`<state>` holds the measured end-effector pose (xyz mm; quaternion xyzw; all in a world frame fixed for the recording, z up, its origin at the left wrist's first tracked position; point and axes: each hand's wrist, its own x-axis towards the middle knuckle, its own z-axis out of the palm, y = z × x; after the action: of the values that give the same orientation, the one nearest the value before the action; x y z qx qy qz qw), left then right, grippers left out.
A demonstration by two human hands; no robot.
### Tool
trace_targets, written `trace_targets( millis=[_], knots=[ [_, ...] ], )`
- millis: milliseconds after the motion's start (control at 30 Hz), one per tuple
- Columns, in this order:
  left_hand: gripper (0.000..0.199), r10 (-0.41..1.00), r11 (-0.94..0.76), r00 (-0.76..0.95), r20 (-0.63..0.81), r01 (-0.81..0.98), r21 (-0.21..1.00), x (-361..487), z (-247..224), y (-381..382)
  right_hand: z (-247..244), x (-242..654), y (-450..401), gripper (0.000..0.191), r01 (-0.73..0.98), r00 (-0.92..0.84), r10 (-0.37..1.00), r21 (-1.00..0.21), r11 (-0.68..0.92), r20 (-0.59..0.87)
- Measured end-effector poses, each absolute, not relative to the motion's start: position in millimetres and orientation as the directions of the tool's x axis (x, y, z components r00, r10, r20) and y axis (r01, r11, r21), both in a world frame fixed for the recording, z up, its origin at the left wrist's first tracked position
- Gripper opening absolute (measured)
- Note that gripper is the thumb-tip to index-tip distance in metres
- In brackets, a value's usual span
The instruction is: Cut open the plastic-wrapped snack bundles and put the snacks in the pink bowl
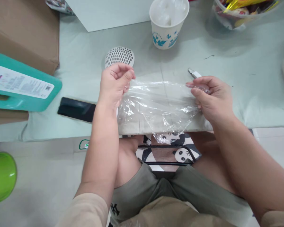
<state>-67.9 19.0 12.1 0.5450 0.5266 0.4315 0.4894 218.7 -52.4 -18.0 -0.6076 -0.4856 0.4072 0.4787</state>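
Observation:
A clear plastic bag stretches between my two hands above the table's front edge. Thumb and fingers of my left hand pinch its left end. At the opposite end, my right hand grips the bag's gathered edge. The lower part of the film hangs down past the table edge. Just beyond my left hand lies a white dome with many round holes, partly covered by the hand. A small white item with a metal tip sits right behind my right fingers.
A paper cup with clear plastic inside stands at the back. A black phone lies left of my forearm. Around these are a teal container, cardboard box, white box, tub of packets and green bin.

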Motion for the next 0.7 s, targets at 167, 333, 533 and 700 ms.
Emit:
trace_targets(
  millis=[167, 333, 533, 700],
  knots=[
    [0.077, 0.96, -0.187, -0.182, 0.212, 0.143, 0.972, -72, -3, 34, -13, 219, -51, 0.018, 0.379, 0.052, 0.998, -0.924, -0.049, -0.031],
    [0.079, 0.916, -0.245, -0.265, 0.303, 0.228, 0.942, -83, -12, 43, -13, 216, -52, 0.014, 0.425, 0.05, 0.998, -0.903, -0.052, -0.034],
    [0.048, 0.916, -0.159, -0.304, 0.261, 0.322, 0.933, -90, -19, 47, -16, 215, -54, 0.018, 0.396, 0.073, 0.996, -0.915, -0.072, -0.046],
    [0.043, 0.922, -0.101, -0.203, 0.33, 0.696, 0.711, -70, 19, 15, -12, 213, -56, 0.015, 0.452, 0.076, 0.997, -0.891, -0.044, -0.01]
  ],
)
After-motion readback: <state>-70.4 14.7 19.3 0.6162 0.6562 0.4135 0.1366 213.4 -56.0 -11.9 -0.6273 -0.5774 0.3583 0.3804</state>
